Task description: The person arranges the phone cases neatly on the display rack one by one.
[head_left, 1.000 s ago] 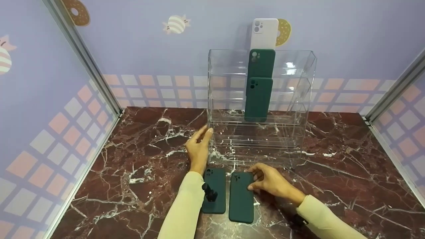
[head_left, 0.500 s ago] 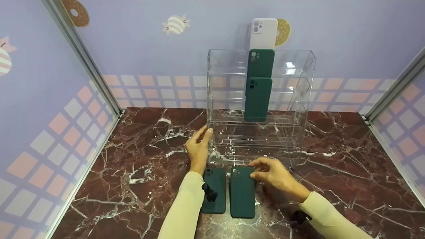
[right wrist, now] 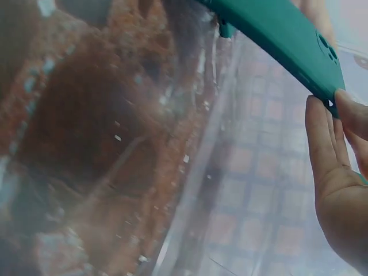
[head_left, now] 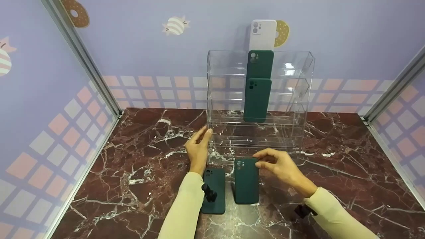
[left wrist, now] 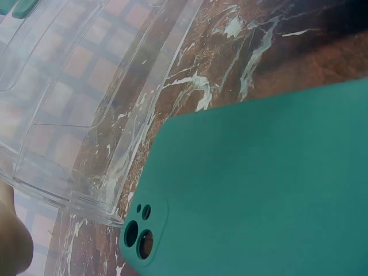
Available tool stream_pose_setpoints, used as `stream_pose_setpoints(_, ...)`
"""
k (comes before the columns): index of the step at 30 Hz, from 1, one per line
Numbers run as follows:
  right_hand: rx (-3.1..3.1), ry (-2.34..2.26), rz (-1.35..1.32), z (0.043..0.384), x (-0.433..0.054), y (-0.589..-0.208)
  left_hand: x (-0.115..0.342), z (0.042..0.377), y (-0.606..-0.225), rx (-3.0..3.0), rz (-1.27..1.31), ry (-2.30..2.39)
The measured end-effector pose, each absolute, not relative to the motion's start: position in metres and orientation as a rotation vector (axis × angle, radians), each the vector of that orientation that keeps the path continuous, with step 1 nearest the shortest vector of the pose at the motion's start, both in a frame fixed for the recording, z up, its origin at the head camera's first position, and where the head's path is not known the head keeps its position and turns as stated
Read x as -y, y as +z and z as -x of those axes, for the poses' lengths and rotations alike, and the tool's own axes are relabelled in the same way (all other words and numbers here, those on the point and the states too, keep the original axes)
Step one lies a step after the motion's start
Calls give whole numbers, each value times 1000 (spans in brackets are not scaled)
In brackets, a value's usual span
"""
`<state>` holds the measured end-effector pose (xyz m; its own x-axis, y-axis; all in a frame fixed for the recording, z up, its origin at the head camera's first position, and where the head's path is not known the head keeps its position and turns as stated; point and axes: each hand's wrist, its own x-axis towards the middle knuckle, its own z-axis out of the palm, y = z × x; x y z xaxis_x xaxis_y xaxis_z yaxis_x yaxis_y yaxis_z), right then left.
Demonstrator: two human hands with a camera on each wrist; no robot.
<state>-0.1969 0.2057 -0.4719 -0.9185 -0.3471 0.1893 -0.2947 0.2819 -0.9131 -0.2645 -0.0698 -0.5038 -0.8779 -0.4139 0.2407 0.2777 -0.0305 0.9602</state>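
Note:
My right hand [head_left: 282,167] pinches a dark green phone case [head_left: 246,184] by its upper right corner, thumb on the near face. The case is tilted, its top end raised in front of the clear acrylic display rack [head_left: 227,63]. In the right wrist view the thumb and fingers [right wrist: 323,135] meet at the case's corner beside the camera cutouts. My left hand [head_left: 198,149] rests against the rack's lower left side with its fingers fairly straight. Below that wrist a second green phone case [head_left: 218,191] lies flat, its camera holes plain in the left wrist view.
In the rack's tiers stand a white phone case [head_left: 263,36] at the top and a green one [head_left: 260,64] below it. Another green case [head_left: 258,101] stands in front of them. Patterned walls [head_left: 132,39] enclose the marbled table [head_left: 159,199] behind and at both sides.
My right hand has moved forward and slightly right, taking the green case towards the rack and lifting its top end. The left hand and the flat case have stayed put.

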Motion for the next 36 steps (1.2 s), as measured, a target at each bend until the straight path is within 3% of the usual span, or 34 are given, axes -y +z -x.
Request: stream_pose_setpoints(36,-2726,-2042,604,249,-229,-375,69,265,-505,1749,-119,-1989)
